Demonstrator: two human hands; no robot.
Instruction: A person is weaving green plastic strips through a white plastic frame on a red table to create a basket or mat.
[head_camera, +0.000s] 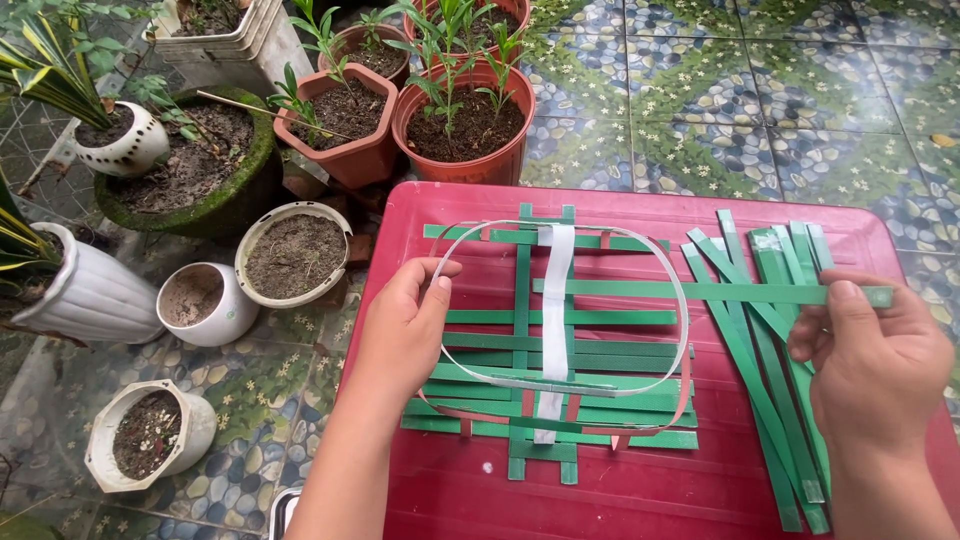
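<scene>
1. My right hand (875, 365) pinches a green strip (700, 293), thin, light, floppy; best held near its end.
2. It crosses the woven mat (550, 340) on the red surface (640, 500).
3. My left hand (405, 325) pinches the white loop (683, 300) at the mat's left edge.

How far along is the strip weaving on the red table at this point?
Early on. Done: a small lattice of green strips with one white strip and a white loop. In hand: right hand feeds another green strip; left hand steadies the loop. Left: a pile of loose strips unwoven.
</scene>
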